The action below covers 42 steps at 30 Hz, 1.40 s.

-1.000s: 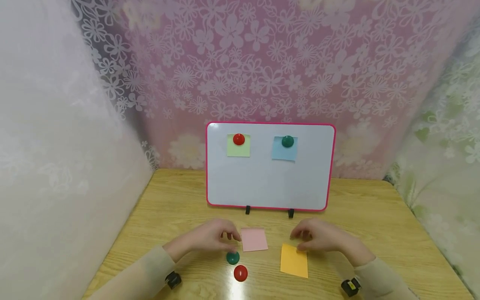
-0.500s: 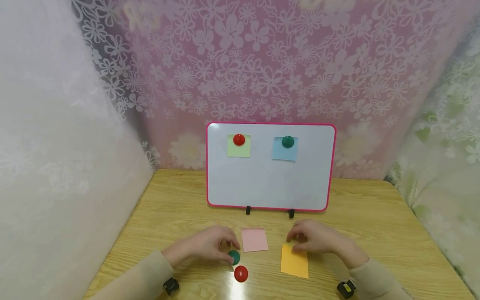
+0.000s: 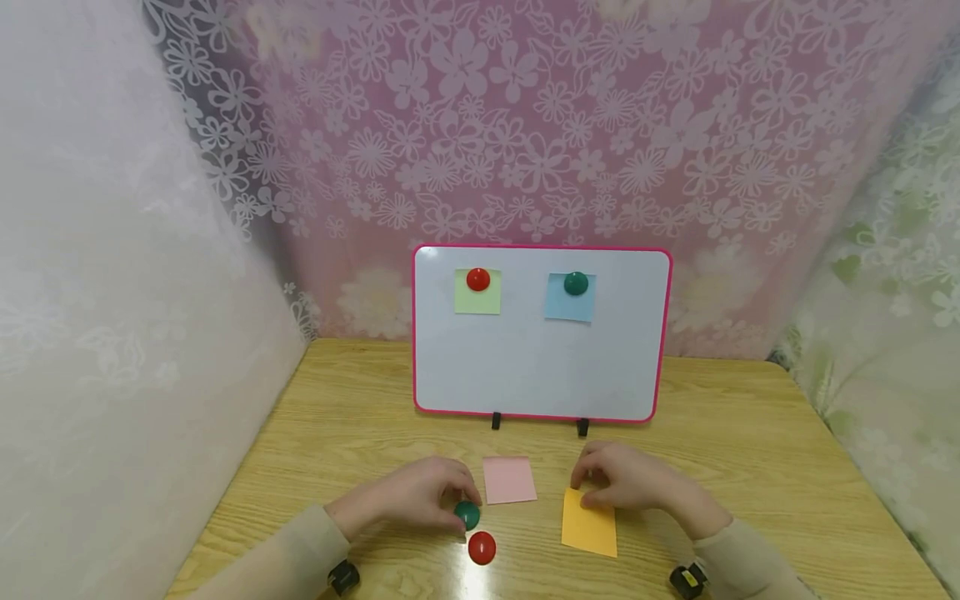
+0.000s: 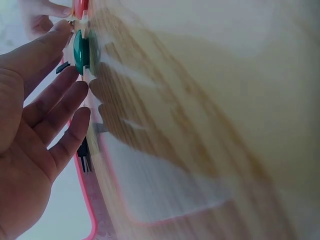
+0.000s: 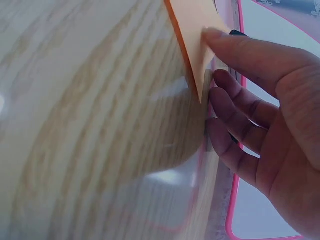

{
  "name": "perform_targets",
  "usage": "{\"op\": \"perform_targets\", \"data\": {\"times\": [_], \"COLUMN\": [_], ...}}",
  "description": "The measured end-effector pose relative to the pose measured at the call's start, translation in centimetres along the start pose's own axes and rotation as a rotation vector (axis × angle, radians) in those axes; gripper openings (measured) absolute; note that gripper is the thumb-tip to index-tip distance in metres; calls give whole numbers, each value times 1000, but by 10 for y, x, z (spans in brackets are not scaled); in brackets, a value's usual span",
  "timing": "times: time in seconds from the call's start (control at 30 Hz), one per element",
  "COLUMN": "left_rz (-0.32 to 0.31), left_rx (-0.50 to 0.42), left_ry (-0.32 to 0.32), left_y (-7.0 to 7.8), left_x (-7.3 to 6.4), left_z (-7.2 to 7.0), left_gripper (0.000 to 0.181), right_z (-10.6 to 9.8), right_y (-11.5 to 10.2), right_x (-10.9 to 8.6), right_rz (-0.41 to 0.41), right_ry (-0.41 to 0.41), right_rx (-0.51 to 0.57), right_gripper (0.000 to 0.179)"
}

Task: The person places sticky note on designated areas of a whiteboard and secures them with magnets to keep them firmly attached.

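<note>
In the head view, my left hand [image 3: 427,493] holds thumb and finger at opposite sides of a green round magnet [image 3: 468,515], which sits on the table. The left wrist view shows the same green magnet [image 4: 79,52] beside the fingertips, its other fingers spread loosely. A red round magnet [image 3: 482,548] lies just in front of it. My right hand [image 3: 630,479] pinches at the top edge of an orange sticky note [image 3: 588,529], thumb on its face. Close up in the right wrist view, the orange note [image 5: 187,30] lies under the thumb. Between the hands is a pink sticky note [image 3: 510,481].
Behind the hands stands a pink-framed whiteboard [image 3: 517,367] on black feet [image 3: 582,427]. It carries a light green note [image 3: 477,302] under a red magnet [image 3: 477,279] and a blue note [image 3: 566,308] under a green magnet [image 3: 576,283]. Patterned cloth [image 3: 480,150] surrounds the wooden table [image 3: 352,392].
My left hand has come down and nearer to me, its thumb and finger closing about the green magnet. My right hand has shifted slightly left along the orange note's top edge.
</note>
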<state>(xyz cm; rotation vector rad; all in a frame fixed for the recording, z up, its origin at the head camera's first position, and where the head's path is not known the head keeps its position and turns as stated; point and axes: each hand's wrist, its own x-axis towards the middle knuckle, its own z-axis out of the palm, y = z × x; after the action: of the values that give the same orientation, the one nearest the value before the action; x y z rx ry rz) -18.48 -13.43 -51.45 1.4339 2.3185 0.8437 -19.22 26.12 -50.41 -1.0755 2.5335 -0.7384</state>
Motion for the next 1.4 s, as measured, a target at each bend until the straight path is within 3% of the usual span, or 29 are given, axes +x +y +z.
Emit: {"op": "perform_targets", "data": {"times": [0.23,0.77,1.4], "left_rz": [-15,-9,-69], "left_rx": [-24,15,10], "left_ry": [-12,-24,-31], "left_y": [2,6,6], "left_x": [0,3,2], "left_z": [0,1,3], "left_gripper": [31,31,33], "right_z": [1,3,-2], "right_y": [-1,-2,-2], "right_x": [-1,0,-9], "right_rz": [-9,14,34], "right_ry": [7,23,10], "right_rx": [16,6,23], "right_gripper": [15,13,18]}}
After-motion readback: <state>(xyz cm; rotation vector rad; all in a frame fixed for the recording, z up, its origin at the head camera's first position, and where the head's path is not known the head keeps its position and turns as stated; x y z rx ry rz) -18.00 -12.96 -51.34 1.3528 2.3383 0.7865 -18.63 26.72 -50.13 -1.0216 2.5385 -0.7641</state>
